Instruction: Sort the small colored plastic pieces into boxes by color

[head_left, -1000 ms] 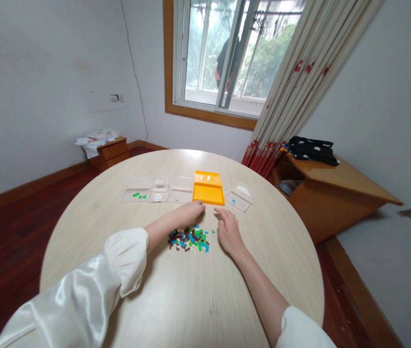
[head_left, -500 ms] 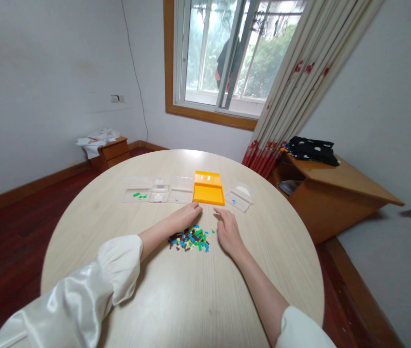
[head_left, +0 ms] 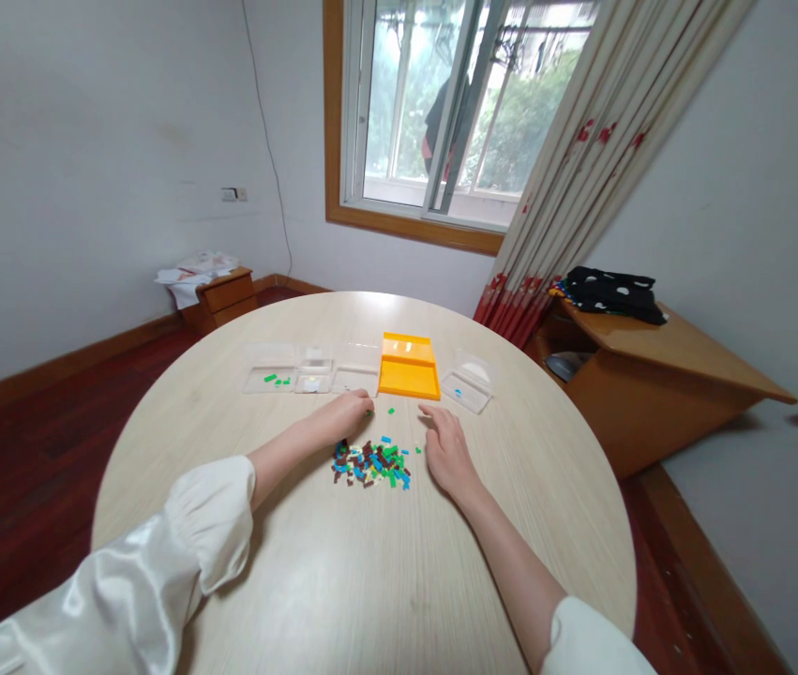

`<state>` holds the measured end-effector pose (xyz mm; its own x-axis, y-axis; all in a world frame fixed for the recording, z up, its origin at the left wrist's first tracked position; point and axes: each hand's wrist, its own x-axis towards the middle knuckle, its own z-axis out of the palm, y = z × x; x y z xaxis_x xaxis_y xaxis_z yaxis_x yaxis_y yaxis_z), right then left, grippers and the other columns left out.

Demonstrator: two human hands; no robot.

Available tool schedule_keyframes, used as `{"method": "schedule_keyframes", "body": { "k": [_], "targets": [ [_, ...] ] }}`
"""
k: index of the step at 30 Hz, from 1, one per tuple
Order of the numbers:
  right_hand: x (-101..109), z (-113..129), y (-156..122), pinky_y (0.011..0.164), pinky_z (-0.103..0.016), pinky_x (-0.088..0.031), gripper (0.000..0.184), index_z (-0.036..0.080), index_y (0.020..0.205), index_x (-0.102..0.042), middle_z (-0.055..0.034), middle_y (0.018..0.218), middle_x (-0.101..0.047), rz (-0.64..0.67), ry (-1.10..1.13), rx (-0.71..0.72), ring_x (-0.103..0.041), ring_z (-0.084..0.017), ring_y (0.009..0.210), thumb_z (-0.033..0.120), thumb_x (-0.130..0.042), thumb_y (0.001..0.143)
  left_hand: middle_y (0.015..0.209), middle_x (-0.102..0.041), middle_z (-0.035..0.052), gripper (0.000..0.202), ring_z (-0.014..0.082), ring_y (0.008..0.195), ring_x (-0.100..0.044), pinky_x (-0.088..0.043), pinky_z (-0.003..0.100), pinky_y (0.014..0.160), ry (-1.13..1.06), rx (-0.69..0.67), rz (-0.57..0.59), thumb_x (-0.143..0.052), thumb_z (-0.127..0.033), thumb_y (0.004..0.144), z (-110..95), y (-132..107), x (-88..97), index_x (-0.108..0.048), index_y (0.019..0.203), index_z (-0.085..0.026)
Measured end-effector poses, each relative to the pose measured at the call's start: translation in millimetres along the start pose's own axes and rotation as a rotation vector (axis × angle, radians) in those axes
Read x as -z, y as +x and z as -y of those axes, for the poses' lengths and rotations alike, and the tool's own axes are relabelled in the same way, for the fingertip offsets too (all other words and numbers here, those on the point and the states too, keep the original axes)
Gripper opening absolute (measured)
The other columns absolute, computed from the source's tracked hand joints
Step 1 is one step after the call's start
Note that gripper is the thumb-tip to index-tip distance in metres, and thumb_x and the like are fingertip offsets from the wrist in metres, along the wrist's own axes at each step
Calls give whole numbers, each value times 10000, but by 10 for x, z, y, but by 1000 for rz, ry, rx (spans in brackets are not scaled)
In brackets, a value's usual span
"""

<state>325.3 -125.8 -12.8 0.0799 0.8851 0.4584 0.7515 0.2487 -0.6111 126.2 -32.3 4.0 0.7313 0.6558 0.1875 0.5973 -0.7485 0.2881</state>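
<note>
My left hand (head_left: 351, 417) is above the table in front of the clear boxes, its fingers pinched on a small green toy brick (head_left: 368, 412). A single green brick (head_left: 391, 411) lies on the table to its right. Nearer to me is a loose pile of small bricks (head_left: 374, 464) in brown, blue, green and pale yellow. My right hand (head_left: 449, 452) rests to the right of the pile, fingers apart and holding nothing. Close to its wrist side, one green brick (head_left: 418, 450) lies apart from the pile.
A row of open boxes crosses the table (head_left: 342, 600): a clear box (head_left: 252, 385) with green bricks, a small clear box (head_left: 312, 384), another clear box (head_left: 363, 379), an orange box (head_left: 409, 381) and a tilted clear box (head_left: 470, 401) with a blue piece.
My left hand has moved left with a green brick, away from the orange box. A green brick now shows on the table where the hand was. My right hand stays almost still.
</note>
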Motion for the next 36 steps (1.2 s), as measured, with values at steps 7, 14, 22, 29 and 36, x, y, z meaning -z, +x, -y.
{"method": "schedule_keyframes", "body": {
  "k": [7, 14, 22, 29, 36],
  "targets": [
    [3, 3, 1, 951, -425, -392, 452, 165, 1136, -547, -99, 1123, -578, 15, -6, -9, -485, -217, 1088, 87, -323, 752, 866, -609, 68, 245, 157, 762, -580, -442, 236, 738, -59, -36, 84, -483, -56, 699, 91, -11, 140, -674, 817, -152],
    [-5, -7, 2, 955, -421, -389, 452, 168, 1129, -553, -92, 1114, -589, 6, 7, 7, -493, -214, 1083, 78, -332, 745, 889, -609, 74, 244, 169, 804, -576, -437, 248, 741, 27, -69, 80, -445, -95, 783, -11, -51, 193, -644, 911, -156],
    [-22, -33, 2, 963, -426, -382, 449, 180, 1111, -558, -86, 1096, -594, -4, 13, 21, -494, -216, 1076, 77, -335, 735, 932, -606, 104, 246, 181, 813, -589, -451, 262, 733, 185, 99, 132, -413, -90, 802, -236, -26, 221, -620, 933, -123],
    [-21, -32, 5, 943, -426, -391, 450, 180, 1117, -550, -91, 1108, -590, -10, 5, 21, -493, -223, 1074, 76, -335, 735, 954, -586, 121, 219, 189, 835, -585, -446, 272, 762, 157, 117, 106, -408, -121, 839, -208, -49, 153, -610, 921, -107],
    [-8, 10, -3, 919, -408, -388, 448, 171, 1145, -526, -96, 1132, -576, 20, -60, 28, -486, -226, 1069, 81, -334, 751, 939, -577, 120, 235, 191, 807, -561, -430, 284, 741, 217, 111, 95, -366, -77, 839, -199, -105, 129, -580, 931, -109]
  ]
}}
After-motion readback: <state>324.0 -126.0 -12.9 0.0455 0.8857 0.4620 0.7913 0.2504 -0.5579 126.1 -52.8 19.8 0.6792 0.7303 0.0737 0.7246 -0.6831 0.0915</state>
